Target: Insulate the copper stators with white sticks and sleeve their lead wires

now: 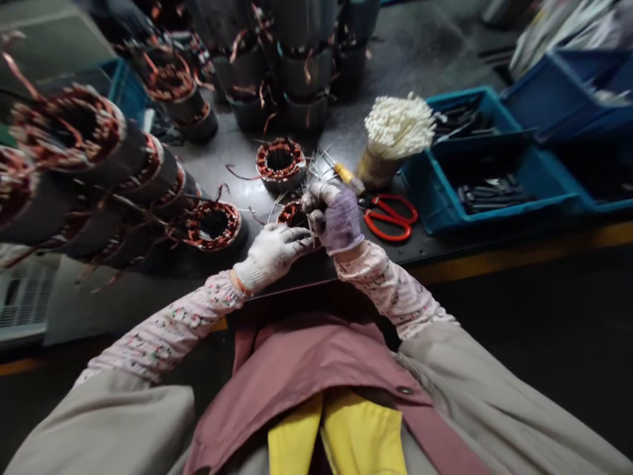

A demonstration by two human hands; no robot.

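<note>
1. Just ahead of both hands, we see a copper-wound stator (293,214), partly hidden, bristling with thin pale strips (310,178).
2. We note the right hand (333,218), purple-gloved, closed on the strips; the left hand (273,254), white-gloved, half-curled beside the stator, its grip unclear.
3. Right of the right hand lie red-handled scissors (390,218).

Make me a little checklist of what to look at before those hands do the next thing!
Left hand covered: ok, it wears a white glove.
Right hand covered: ok, it wears a purple glove.
Thin sticks in the right hand: cannot tell how many.
Copper ring by the hands: ok, it sits just below them, partly hidden.
Loose wires on the bench: not ok, they trail from another copper ring.
Red scissors nearby: ok, they lie beside the right hand.
</note>
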